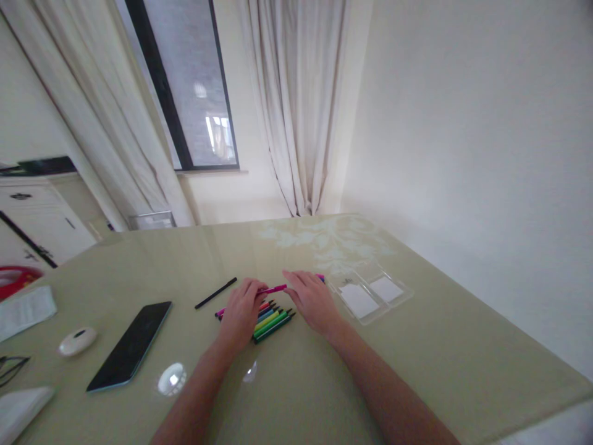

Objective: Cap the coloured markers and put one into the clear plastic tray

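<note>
Pinched by your left hand (241, 312) and right hand (310, 300), the pink pen (277, 288) is left of the case (372, 291); keep both pinches light and aligned (its ends are hard to see), fingers clear of the loose pens (271, 323), also left of the case

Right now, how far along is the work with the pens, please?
Looks done: several coloured pens lie together on the table. In hand: a pink pen, between the left hand and the right hand. Probably left: the black pen lies apart, and the open clear case shows white paper but no pens. So, perhaps partway.
</note>
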`<state>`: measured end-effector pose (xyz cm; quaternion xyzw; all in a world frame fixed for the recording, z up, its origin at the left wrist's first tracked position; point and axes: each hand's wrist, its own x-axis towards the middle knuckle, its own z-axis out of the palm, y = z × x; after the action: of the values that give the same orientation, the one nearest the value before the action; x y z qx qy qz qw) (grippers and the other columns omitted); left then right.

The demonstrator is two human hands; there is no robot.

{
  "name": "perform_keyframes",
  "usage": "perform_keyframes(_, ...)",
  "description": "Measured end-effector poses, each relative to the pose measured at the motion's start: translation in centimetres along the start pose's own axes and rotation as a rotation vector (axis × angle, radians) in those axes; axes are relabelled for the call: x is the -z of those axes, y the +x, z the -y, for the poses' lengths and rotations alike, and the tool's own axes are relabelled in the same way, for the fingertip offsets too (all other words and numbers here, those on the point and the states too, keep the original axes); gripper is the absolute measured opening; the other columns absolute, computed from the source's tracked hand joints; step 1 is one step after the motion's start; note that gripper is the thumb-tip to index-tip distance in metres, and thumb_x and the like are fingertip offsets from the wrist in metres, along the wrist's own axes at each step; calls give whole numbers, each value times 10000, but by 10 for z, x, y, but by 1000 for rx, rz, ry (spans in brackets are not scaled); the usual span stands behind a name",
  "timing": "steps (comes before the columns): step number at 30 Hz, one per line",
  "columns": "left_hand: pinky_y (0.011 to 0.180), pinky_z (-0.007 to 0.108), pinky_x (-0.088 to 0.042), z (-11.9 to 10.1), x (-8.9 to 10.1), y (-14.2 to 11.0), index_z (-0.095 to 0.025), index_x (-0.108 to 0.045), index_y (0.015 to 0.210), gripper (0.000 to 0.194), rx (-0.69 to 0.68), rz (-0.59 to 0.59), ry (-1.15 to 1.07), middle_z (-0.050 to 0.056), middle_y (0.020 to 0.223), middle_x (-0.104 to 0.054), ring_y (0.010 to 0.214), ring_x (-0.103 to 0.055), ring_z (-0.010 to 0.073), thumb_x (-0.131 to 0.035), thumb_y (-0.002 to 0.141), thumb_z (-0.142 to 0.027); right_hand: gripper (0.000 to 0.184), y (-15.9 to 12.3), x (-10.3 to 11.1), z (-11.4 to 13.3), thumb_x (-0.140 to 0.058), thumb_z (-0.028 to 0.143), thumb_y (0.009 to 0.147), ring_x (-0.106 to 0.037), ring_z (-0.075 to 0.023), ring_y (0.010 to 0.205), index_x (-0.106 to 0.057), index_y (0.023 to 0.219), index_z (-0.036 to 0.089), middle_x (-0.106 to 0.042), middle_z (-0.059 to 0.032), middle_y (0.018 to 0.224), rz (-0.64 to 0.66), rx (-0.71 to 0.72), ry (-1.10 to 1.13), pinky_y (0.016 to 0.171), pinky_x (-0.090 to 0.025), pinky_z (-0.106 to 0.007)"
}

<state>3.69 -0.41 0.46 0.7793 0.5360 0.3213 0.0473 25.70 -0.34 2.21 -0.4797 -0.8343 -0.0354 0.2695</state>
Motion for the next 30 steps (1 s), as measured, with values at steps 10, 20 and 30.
perform_keyframes(10,732,331,-462,-19,6,-9,-220,-638,938,385,0,237,194,64,910,-737,868,-696,258,-454,1016,-549,176,-4,-1,13,-540,249,1045,-630,-202,958,-706,1094,213,-722,-56,1007,169,174,-45,866,-462,-310)
perform_keyframes(20,649,323,-426,-21,19,1,-243,-726,780,608,187,335,416,96,816,-760,804,-724,292,-376,964,-706,192,-4,5,11,-557,213,1030,-647,-207,964,-728,1120,219,-755,-62,1020,69,207,31,900,-462,-321)
perform_keyframes(30,885,387,-484,36,16,-4,-199,-673,1070,443,397,59,444,117,1087,-717,1048,-659,297,-371,1032,-521,254,-2,31,-51,-553,280,1009,-656,-182,881,-801,1034,231,-683,-66,1003,-33,-361,112,811,-485,-277)
